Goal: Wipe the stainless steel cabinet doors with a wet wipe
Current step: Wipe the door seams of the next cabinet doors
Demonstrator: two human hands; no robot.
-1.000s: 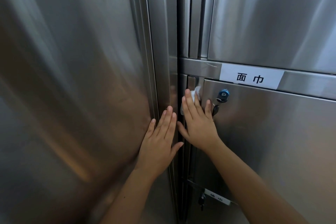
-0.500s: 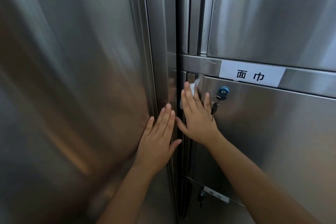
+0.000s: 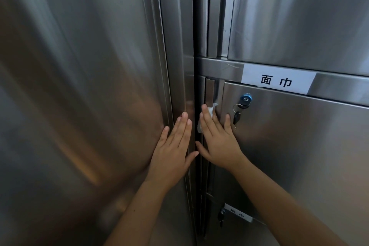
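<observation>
My right hand (image 3: 218,138) lies flat with straight fingers on the left edge of the labelled stainless steel cabinet door (image 3: 299,146), pressing a white wet wipe (image 3: 210,110) against the metal. Only small bits of the wipe show above and left of the fingers. My left hand (image 3: 173,152) rests flat, fingers straight, on the frame edge of the large left steel door (image 3: 79,96), just across the dark gap from the right hand.
A blue lock with a hanging key (image 3: 242,106) sits just right of my right hand. A white paper label (image 3: 276,81) is stuck above that door. Another steel door (image 3: 299,12) is above, and a lower lock with a label (image 3: 235,213) below.
Both hands have stayed flat on the steel and moved slightly upward along the door edges; the wipe remains under the right fingers.
</observation>
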